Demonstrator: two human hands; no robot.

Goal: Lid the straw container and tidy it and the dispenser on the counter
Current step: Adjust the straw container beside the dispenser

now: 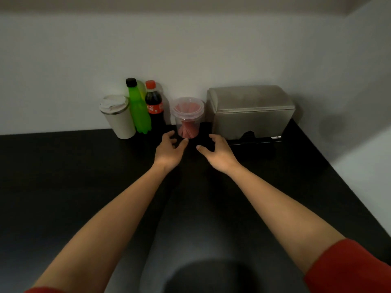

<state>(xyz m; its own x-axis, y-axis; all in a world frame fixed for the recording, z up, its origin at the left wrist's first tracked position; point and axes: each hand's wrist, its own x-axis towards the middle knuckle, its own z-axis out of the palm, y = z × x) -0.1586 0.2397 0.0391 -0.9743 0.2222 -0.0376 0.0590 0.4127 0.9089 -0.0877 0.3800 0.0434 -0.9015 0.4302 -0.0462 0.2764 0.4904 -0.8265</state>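
A clear plastic straw container (189, 121) holding red straws stands at the back of the black counter (84, 176), against the wall, with a clear lid (187, 108) on its top. Right beside it sits a steel napkin dispenser (251, 111). My left hand (169, 152) hovers just in front and left of the container, fingers spread, thumb tip close to its base. My right hand (216, 152) is just in front and right of it, fingers curled apart. Neither hand holds anything.
Left of the container stand a cola bottle (155, 106), a green soda bottle (138, 108) and a white lidded tumbler (118, 116), all against the white wall. The counter's right edge runs diagonally past the dispenser.
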